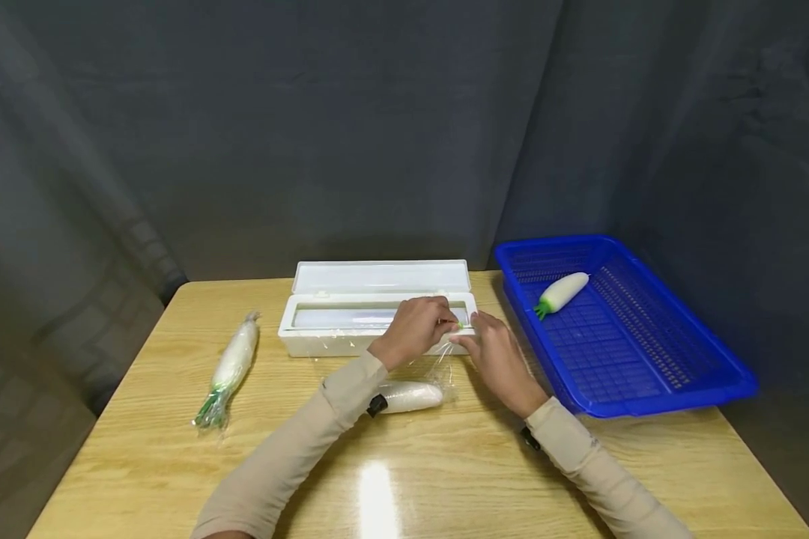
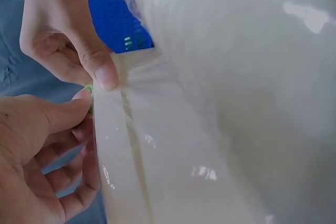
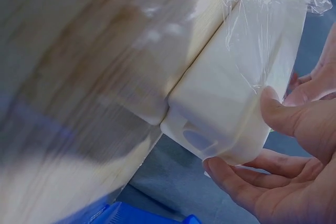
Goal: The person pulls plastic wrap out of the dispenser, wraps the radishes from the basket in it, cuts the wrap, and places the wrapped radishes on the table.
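A white cling film dispenser [image 1: 330, 345] lies across the table, its lid raised at the back. At its right end my left hand [image 1: 414, 327] pinches a small green slider [image 2: 90, 88] on the front edge. The right hand [image 1: 502, 364] grips the dispenser's right end, thumb on the front face and fingers around the corner. Clear film [image 1: 440, 365] hangs creased from that edge, down toward a white radish [image 1: 411, 397] on the table. My left forearm hides the leafy end of this radish.
A film-wrapped radish [image 1: 236, 361] with green leaves lies at the left of the wooden table [image 1: 141, 464]. On the right stands a blue plastic basket [image 1: 600, 355] holding a bare radish [image 1: 565, 291]. A dark curtain [image 1: 377, 135] hangs behind.
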Demonstrator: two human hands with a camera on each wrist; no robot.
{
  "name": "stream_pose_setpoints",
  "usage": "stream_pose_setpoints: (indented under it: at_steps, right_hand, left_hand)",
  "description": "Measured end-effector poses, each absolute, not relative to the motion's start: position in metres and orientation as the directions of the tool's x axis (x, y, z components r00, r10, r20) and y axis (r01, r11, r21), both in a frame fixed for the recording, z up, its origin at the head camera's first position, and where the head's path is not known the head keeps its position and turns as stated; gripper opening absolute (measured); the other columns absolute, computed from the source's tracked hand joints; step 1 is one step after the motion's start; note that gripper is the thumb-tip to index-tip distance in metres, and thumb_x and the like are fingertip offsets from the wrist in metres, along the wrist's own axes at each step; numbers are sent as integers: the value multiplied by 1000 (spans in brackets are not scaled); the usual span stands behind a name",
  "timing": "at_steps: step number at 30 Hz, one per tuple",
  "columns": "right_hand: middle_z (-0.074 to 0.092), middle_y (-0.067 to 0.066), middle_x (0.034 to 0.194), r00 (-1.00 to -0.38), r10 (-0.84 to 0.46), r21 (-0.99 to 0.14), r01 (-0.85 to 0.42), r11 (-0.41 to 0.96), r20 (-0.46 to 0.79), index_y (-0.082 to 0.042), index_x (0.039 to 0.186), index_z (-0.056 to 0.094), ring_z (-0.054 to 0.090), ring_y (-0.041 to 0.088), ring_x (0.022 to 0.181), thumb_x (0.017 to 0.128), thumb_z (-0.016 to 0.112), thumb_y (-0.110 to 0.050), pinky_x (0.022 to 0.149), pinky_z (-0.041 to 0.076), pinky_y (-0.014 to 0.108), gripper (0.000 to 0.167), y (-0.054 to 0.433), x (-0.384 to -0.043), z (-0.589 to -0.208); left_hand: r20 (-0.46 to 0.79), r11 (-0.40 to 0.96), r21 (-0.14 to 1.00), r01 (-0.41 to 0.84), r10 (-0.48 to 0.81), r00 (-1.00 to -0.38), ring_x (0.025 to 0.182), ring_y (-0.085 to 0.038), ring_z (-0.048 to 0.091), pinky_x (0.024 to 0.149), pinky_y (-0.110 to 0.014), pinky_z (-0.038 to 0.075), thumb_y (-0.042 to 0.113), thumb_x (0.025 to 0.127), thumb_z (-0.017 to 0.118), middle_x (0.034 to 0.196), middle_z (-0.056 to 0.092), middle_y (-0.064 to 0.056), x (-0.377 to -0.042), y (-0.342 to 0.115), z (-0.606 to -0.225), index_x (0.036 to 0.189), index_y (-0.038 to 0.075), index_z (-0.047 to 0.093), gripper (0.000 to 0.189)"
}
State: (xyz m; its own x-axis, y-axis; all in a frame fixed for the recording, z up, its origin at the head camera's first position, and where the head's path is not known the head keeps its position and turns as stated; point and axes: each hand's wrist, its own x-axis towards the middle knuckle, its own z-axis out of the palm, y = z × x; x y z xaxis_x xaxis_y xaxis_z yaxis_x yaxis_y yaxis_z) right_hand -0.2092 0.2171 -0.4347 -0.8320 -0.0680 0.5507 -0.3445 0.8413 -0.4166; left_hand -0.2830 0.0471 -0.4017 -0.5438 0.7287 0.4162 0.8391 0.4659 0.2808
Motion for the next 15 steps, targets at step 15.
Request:
stream_pose_setpoints:
  at_steps: [15]
  right_hand:
    - [67,18,85,-832,-88,-390,-347,853,548,4,89,65,69,38,84,87,84,-16,72,58,51,27,215,-209,-435]
  left_hand:
    - [412,457,293,840,733,-542,75,-13,69,69,-33,57,19,96,78,90,74,2,-285,38,-400,99,12,85,10]
